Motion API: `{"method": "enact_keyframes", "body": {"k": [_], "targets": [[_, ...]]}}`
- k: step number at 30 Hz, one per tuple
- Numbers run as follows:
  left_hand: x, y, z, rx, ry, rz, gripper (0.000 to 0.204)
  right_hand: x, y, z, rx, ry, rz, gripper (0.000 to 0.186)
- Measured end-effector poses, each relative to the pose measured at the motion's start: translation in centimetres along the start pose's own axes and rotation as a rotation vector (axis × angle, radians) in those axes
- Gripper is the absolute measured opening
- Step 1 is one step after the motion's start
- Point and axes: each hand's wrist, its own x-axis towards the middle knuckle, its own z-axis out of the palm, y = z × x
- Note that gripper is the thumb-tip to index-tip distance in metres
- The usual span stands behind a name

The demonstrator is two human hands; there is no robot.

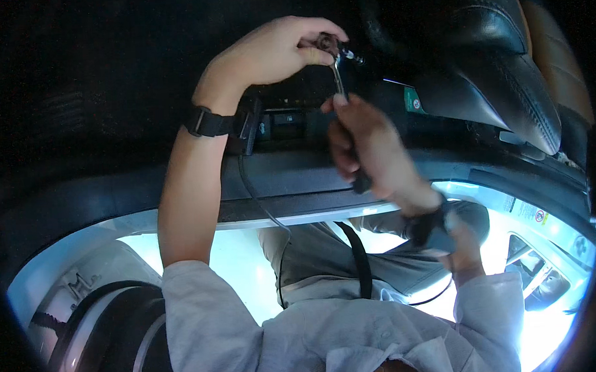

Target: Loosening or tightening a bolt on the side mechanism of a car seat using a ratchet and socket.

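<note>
My left hand (pixel 273 50) is closed around the head (pixel 326 43) of a metal wrench, its thumb and fingers on either side. The steel shank (pixel 337 76) runs down to a dark handle (pixel 360 177), which my right hand (pixel 368 141) grips, slightly blurred. Just right of the head is a small shiny metal fitting (pixel 352 56); whether it is attached to the wrench I cannot tell. Black straps with devices circle both wrists.
A dark car interior surrounds my hands, with a leather seat (pixel 478 81) at right and a door sill (pixel 298 199) across the middle. A cable (pixel 249 184) hangs over the sill. My legs (pixel 307 264) are below, and a tyre (pixel 106 324) is at lower left.
</note>
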Motion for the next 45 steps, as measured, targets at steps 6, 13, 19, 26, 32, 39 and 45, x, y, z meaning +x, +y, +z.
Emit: {"method": "enact_keyframes", "body": {"k": [6,13,19,26,32,39,45], "targets": [[0.1,1.3,0.6,-0.009,-0.027,-0.204,0.032,-0.3,-7.7,-6.7,-0.421,-0.224,0.233,0.028],[-0.8,1.3,-1.5,0.035,-0.016,-0.071,0.04,-1.3,-1.4,-2.9,-0.527,-0.015,0.0,0.025],[-0.9,0.3,-3.5,-0.001,0.166,-0.098,0.043,-0.2,-4.7,-3.1,-0.018,-0.126,-0.071,0.029],[-0.7,-0.4,-2.6,-0.118,0.182,-0.131,0.043,-1.0,-1.0,-1.9,-0.34,-0.144,-0.133,0.025],[-0.6,-0.9,-1.7,0.069,0.095,-0.057,0.03,-3.1,1.7,-1.8,-0.47,-0.193,-0.364,0.024],[-0.9,1.4,-1.9,-0.114,0.009,-0.155,0.032,-1.6,0.7,-2.8,-0.32,-0.053,-0.116,0.027],[-0.6,1.3,-1.3,-0.053,-0.072,0.043,0.027,-0.8,1.2,-1.6,-0.006,-0.054,-0.007,0.033]]}}
